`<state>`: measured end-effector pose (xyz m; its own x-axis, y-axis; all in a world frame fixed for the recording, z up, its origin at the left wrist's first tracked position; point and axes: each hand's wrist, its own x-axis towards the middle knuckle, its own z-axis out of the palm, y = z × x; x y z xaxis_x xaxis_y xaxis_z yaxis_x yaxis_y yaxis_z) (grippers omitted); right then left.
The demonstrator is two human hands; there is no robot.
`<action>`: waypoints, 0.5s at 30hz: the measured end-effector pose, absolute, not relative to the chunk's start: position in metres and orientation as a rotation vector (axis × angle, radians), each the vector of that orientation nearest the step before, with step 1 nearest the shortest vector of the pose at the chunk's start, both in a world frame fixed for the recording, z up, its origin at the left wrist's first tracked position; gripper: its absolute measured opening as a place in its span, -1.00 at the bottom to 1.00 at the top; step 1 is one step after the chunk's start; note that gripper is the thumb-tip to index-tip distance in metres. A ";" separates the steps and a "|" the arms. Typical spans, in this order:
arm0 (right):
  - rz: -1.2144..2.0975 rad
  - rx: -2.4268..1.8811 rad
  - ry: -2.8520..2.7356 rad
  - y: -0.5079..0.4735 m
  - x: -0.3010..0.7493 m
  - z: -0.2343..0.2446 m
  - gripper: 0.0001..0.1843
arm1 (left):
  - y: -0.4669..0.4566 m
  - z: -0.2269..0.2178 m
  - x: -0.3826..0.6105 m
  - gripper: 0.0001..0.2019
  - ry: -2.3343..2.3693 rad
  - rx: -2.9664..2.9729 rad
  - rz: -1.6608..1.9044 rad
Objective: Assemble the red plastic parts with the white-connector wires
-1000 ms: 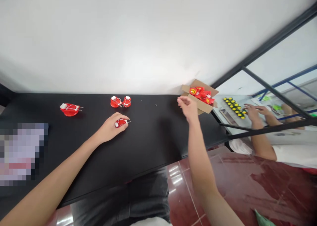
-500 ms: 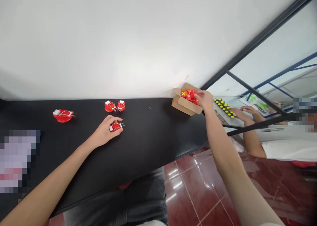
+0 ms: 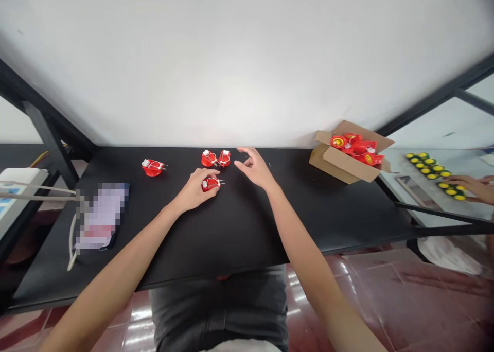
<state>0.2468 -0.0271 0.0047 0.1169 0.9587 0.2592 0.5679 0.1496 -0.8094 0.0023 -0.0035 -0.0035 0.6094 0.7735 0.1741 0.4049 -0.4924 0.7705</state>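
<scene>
My left hand (image 3: 198,190) is closed around a red plastic part with a white plug, a thin white wire and two metal pins (image 3: 211,183), low over the black table. The pins point right, between thumb and forefinger. My right hand (image 3: 254,169) is raised with thumb and fingers apart, nothing seen between them. Just left of it sit two similar red parts, one (image 3: 209,158) beside the other (image 3: 224,158). Another red part (image 3: 153,167) lies farther left.
An open cardboard box (image 3: 339,166) of red parts stands at the right. A phone with a blurred screen (image 3: 101,215) and white cables (image 3: 71,233) lie left. Beyond the black frame, another person's hand (image 3: 473,186) is near yellow-topped pieces (image 3: 428,165).
My right hand has left the cardboard box and come left, near the two red parts. My left hand keeps its red part. The view has swung left.
</scene>
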 end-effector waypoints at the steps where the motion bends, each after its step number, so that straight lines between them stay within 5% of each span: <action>1: 0.572 -1.529 -1.559 -0.019 0.241 0.003 -0.44 | -0.002 -0.003 0.001 -0.60 0.925 2.141 0.684; 15: 0.565 -1.611 -1.744 0.025 0.213 -0.006 -0.43 | 0.020 0.012 -0.027 -0.70 1.973 1.680 1.653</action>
<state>0.2134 0.0254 -0.0062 0.0045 0.9815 0.1913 0.6828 0.1367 -0.7177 -0.0274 0.0205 0.0115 -0.4009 0.7375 0.5435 0.6642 -0.1746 0.7269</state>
